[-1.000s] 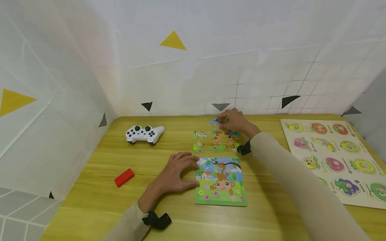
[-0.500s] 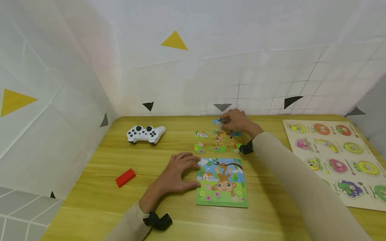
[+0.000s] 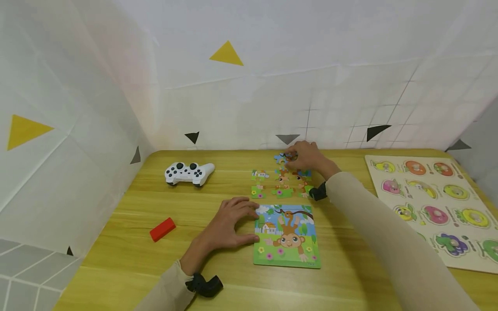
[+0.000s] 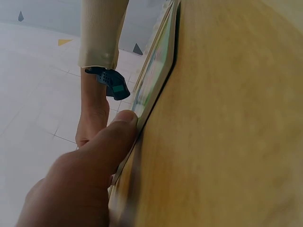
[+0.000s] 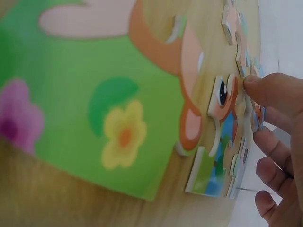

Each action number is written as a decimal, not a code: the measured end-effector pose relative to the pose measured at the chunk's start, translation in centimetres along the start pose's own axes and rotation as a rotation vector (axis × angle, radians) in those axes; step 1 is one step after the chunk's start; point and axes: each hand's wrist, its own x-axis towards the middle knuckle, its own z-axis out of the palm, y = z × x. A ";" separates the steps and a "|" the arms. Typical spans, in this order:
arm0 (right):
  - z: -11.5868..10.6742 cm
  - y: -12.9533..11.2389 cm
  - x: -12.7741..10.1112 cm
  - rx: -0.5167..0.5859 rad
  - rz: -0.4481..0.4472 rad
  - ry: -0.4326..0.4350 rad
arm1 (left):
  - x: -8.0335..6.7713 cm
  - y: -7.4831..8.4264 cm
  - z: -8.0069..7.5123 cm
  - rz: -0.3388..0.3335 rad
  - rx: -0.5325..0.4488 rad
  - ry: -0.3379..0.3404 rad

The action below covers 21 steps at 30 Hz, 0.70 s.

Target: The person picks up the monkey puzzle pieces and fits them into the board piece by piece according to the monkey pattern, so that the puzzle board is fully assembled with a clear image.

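Puzzle pieces (image 3: pixel 281 181) lie loose in a small cluster on the surface (image 3: pixel 194 203), directly under and just short of the right hand (image 3: pixel 305 157), which reaches out to the far end of the cluster close to the back wall. That hand pinches one piece (image 3: pixel 281 158) at the top of the cluster between thumb and fingertips (image 5: pixel 265 90); in the right wrist view the thumb tip presses on the piece's edge while the other fingers curl behind it. The rest of the pieces sit on the near side of this hand, touching or nearly touching one another.

Nearer the person lies the puzzle board (image 3: pixel 287 235) with a monkey picture, flat on the surface, just beyond the fingertips of the left hand (image 3: pixel 229 222). This hand rests palm down with its fingers lightly spread, and its thumb (image 4: pixel 118 130) and fingertips touch the board's left edge; it grips nothing.

Bare surface stretches left of the left hand out to a red block (image 3: pixel 162 229), and a white game controller (image 3: pixel 188 172) sits farther off near the back. Right of the right arm, well apart from the cluster, a fruit peg board (image 3: pixel 435 203) runs along the surface's edge.
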 end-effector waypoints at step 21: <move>-0.8 -2.1 -2.8 0.192 -0.170 0.237 | 0.0 0.0 -0.2 0.008 0.016 -0.007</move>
